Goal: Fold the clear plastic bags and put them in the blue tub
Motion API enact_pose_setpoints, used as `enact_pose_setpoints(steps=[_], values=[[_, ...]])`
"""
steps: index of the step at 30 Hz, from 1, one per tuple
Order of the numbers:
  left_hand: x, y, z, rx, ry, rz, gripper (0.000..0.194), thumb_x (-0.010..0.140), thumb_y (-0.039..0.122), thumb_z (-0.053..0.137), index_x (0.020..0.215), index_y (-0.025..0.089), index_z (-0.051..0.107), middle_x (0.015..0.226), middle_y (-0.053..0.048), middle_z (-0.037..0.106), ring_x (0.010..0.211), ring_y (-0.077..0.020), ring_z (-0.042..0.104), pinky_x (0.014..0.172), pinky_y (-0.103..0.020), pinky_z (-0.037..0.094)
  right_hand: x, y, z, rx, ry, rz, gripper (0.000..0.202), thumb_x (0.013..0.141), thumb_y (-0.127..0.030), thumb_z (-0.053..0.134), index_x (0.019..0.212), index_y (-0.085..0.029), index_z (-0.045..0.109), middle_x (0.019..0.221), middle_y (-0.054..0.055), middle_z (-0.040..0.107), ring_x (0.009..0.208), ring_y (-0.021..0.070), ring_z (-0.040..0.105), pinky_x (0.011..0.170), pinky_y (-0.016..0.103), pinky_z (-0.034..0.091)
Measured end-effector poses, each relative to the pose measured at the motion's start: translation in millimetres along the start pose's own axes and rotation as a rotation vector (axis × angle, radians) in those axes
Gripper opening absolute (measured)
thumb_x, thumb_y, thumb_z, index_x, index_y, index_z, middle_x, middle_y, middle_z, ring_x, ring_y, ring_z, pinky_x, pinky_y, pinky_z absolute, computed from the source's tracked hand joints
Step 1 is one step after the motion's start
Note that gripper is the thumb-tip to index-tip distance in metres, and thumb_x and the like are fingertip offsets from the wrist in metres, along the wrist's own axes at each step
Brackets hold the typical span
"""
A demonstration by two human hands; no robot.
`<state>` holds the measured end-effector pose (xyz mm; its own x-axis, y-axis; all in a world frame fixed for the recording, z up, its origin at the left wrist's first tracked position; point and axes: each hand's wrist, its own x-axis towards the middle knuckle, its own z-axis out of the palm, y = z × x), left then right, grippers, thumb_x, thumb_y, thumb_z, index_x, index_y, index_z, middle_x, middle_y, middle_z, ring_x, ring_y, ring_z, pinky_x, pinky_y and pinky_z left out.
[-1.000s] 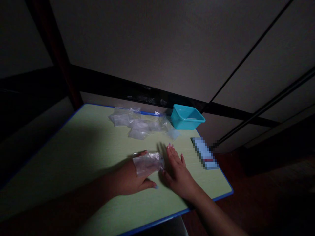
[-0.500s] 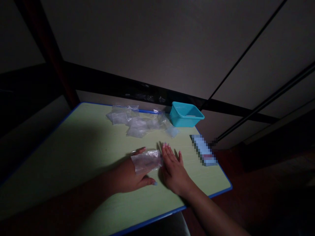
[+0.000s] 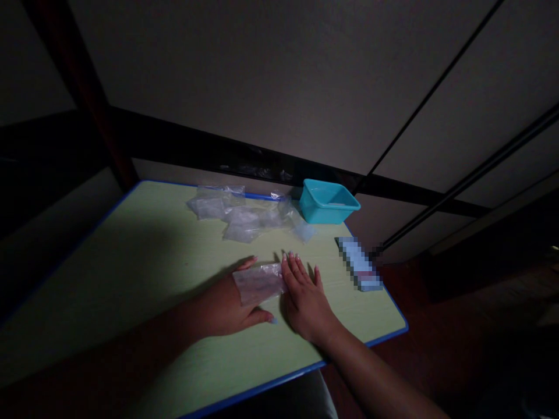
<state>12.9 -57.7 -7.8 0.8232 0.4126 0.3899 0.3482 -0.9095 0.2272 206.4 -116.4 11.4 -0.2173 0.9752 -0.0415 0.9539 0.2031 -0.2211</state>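
A clear plastic bag [image 3: 258, 284] lies across the fingers of my left hand [image 3: 225, 311], which rests palm down on the table. My left thumb and little finger stick out to either side of the bag. The other left fingers are covered, and I cannot tell whether they are inside the bag or just beneath it. My right hand [image 3: 305, 299] lies flat with its fingers stretched out, touching the bag's right end. Behind both hands, several more clear bags [image 3: 247, 218] with whitish contents lie in a loose heap.
A turquoise plastic bin [image 3: 327, 212] stands at the table's far right corner. Near the right edge lies a blurred-out flat rectangular object [image 3: 360, 265]. The pale green table [image 3: 131, 244] has a blue rim, and a wall of panels [image 3: 244, 75] rises behind it.
My right fingertips have shifted slightly left over the bag's end. The whole view has moved a little; the bag and my left hand stay nearly as they were.
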Motion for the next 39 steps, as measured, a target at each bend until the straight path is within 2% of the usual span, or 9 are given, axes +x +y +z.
enact_pose_setpoints(steps=[5,9,12,15,17,27,33,37,39], values=[[3.2,1.7,-3.3,-0.025,-0.006,-0.019,0.053,0.081,0.043,0.064,0.130,0.028,0.050,0.136,-0.004,0.055,0.125,-0.0253,0.049,0.113,-0.043,0.020,-0.3,-0.9,-0.1,-0.015,0.017,0.039,0.071,0.082,-0.013,0.034,0.150,-0.010,0.015,0.155,0.009,0.009,0.143,0.0234,0.007,0.111,0.059,0.009],[6.5,3.4,-11.8,-0.068,0.015,-0.086,0.040,0.082,0.037,0.062,0.119,0.024,0.059,0.128,-0.007,0.060,0.120,-0.0287,0.052,0.108,-0.048,0.026,-0.7,1.8,3.0,-0.034,0.046,0.054,0.073,0.080,-0.011,0.035,0.150,-0.010,0.013,0.155,0.010,0.009,0.143,0.0243,0.007,0.110,0.060,0.009],[10.3,2.6,-17.0,-0.197,0.157,-0.197,0.026,0.088,0.035,0.048,0.098,0.021,0.067,0.112,-0.007,0.067,0.111,-0.0265,0.055,0.100,-0.043,0.037,-0.8,3.8,5.8,-0.052,0.061,0.061,0.074,0.079,-0.011,0.035,0.150,-0.010,0.013,0.155,0.010,0.009,0.143,0.0242,0.007,0.111,0.060,0.008],[15.2,1.3,-19.2,-0.330,0.380,-0.441,0.041,0.093,0.035,0.032,0.073,0.019,0.063,0.089,-0.007,0.066,0.092,-0.0217,0.058,0.086,-0.035,0.044,-0.6,4.4,7.2,-0.059,0.068,0.058,0.074,0.079,-0.011,0.034,0.150,-0.009,0.012,0.155,0.010,0.008,0.143,0.0242,0.007,0.111,0.060,0.008],[18.0,0.6,-19.9,-0.349,0.428,-0.576,0.045,0.093,0.037,0.029,0.063,0.020,0.058,0.076,-0.005,0.062,0.083,-0.0207,0.057,0.082,-0.033,0.044,-0.4,4.3,7.2,-0.060,0.069,0.056,0.074,0.079,-0.011,0.034,0.150,-0.009,0.012,0.155,0.009,0.008,0.143,0.0243,0.007,0.110,0.061,0.008],[17.7,2.3,-29.3,-0.259,0.172,-0.630,0.029,0.077,0.033,0.046,0.053,0.019,0.055,0.065,-0.003,0.055,0.073,-0.0201,0.052,0.069,-0.030,0.038,1.0,2.3,8.7,-0.058,0.079,0.056,0.074,0.078,-0.011,0.035,0.149,-0.006,0.014,0.155,0.011,0.012,0.143,0.0254,0.008,0.110,0.061,0.010],[17.6,3.5,-27.2,-0.407,0.063,-0.738,0.026,0.076,0.034,0.043,0.055,0.019,0.050,0.059,0.000,0.051,0.060,-0.0165,0.050,0.057,-0.026,0.034,-3.6,7.6,9.4,-0.009,0.232,-0.017,0.065,0.085,-0.018,0.038,0.146,-0.004,0.021,0.154,0.019,0.017,0.142,0.0302,0.013,0.107,0.064,0.017],[16.5,0.2,-22.5,-0.447,0.052,-0.760,0.029,0.077,0.037,0.041,0.055,0.020,0.048,0.054,0.002,0.049,0.056,-0.0154,0.049,0.053,-0.025,0.031,-19.5,8.8,-0.1,0.051,0.430,-0.288,0.047,0.086,-0.020,0.045,0.132,-0.009,0.047,0.136,0.019,0.048,0.131,0.0293,0.037,0.105,0.054,0.031],[16.1,-0.5,-21.6,-0.462,0.051,-0.764,0.030,0.077,0.039,0.040,0.055,0.020,0.047,0.053,0.002,0.048,0.055,-0.0149,0.048,0.052,-0.025,0.031,-28.2,6.8,-3.5,0.081,0.412,-0.467,0.038,0.086,-0.020,0.048,0.122,-0.012,0.056,0.117,0.013,0.063,0.115,0.0251,0.052,0.099,0.046,0.041]])
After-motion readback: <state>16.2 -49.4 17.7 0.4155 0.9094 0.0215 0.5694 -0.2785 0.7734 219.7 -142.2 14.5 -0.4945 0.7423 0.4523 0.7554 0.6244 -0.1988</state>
